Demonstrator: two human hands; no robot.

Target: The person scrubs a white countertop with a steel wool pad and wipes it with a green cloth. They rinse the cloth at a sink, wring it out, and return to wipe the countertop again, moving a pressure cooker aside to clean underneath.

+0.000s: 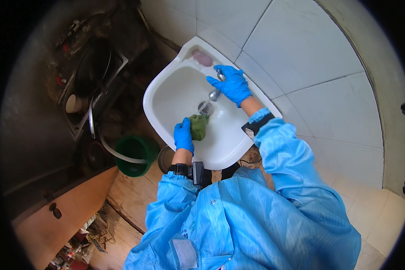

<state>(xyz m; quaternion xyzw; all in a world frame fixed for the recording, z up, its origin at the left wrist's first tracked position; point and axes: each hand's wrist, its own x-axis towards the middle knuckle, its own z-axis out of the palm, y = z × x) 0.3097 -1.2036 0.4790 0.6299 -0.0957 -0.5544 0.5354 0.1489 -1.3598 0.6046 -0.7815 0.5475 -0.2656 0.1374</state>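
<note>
A white washbasin [165,91] stands before me against a tiled wall. In a blue glove, my left hand [184,135] grips a wet green cloth or sponge [198,128] over the basin, just in front of the drain [206,108]. My right hand [231,82], gloved too, lies over the metal tap [215,95], with its fingers around the handle and partly hiding it. Water runs from the spout towards the drain. On the basin's back ledge, left of the tap, rests a pink bar of soap [202,58].
At the left is a gas stove [119,67] with a dark pan [92,67] and a pale cup [75,103]. A grey hose [121,156] hangs into a green bucket [135,170] on the floor. Beside the bucket sits a round bowl [165,158]. Clutter [77,249] lies at the lower left.
</note>
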